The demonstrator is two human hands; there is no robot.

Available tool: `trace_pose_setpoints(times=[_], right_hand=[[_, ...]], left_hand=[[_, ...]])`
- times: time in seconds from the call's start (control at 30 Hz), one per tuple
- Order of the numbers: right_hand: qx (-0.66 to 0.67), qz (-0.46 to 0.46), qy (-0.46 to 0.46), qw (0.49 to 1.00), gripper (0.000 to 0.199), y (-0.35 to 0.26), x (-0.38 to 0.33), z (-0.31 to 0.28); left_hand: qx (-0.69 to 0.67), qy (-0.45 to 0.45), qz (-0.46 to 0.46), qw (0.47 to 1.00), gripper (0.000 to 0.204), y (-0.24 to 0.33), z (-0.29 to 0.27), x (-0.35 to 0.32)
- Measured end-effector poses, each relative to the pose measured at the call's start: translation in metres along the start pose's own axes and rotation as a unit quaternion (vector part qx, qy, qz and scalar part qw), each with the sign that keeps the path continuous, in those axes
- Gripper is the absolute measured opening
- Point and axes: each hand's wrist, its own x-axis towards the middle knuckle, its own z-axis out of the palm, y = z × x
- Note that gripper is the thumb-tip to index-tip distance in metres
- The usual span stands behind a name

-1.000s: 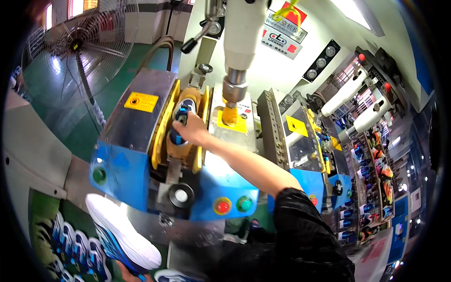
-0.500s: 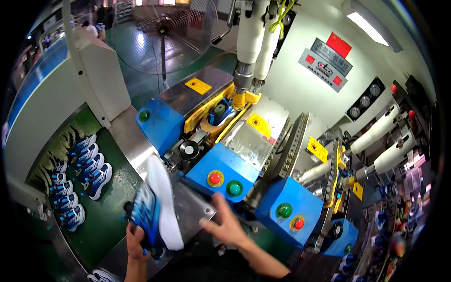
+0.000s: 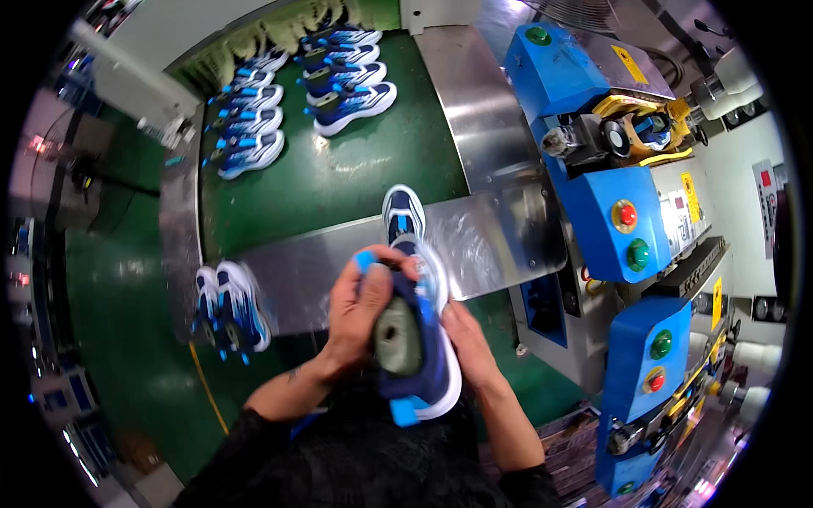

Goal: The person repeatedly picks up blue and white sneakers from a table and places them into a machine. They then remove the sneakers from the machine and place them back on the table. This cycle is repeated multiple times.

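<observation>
A blue and navy sneaker with a white sole is held between my hands in front of my body, its opening turned up. My left hand is closed round its tongue and lace area, with the thumb on top. Along the white sole on the other side lies my right hand, its fingers partly hidden by the shoe. Just beyond the toe, a second sneaker rests on the metal ledge. Another pair of sneakers stands at the ledge's left end.
Rows of like sneakers stand on the green conveyor belt, before a bristle curtain. At right is a blue pressing machine with red and green buttons; a shoe sits in its yellow clamp.
The view has swung left toward the conveyor. My right hand, empty before, now touches the sneaker. The shoe has turned from sole-sideways to opening-up, and my left hand has shifted to its tongue.
</observation>
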Motion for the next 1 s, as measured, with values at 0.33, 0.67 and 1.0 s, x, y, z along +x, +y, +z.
trace_pose_setpoints(times=[0.33, 0.67, 1.0], right_hand=[[-0.424, -0.086, 0.422, 0.797, 0.058, 0.067, 0.154, 0.017], [0.043, -0.274, 0.513, 0.812, 0.064, 0.075, -0.132, 0.181], [0.222, -0.278, 0.888, 0.291, 0.067, 0.295, -0.282, 0.53]], left_hand=[[0.074, 0.058, -0.084, 0.992, 0.038, 0.054, -0.122, 0.063], [0.094, -0.422, -0.003, 0.902, 0.043, 0.028, -0.064, 0.04], [-0.175, -0.828, -0.418, 0.33, 0.028, 0.03, 0.013, -0.298]])
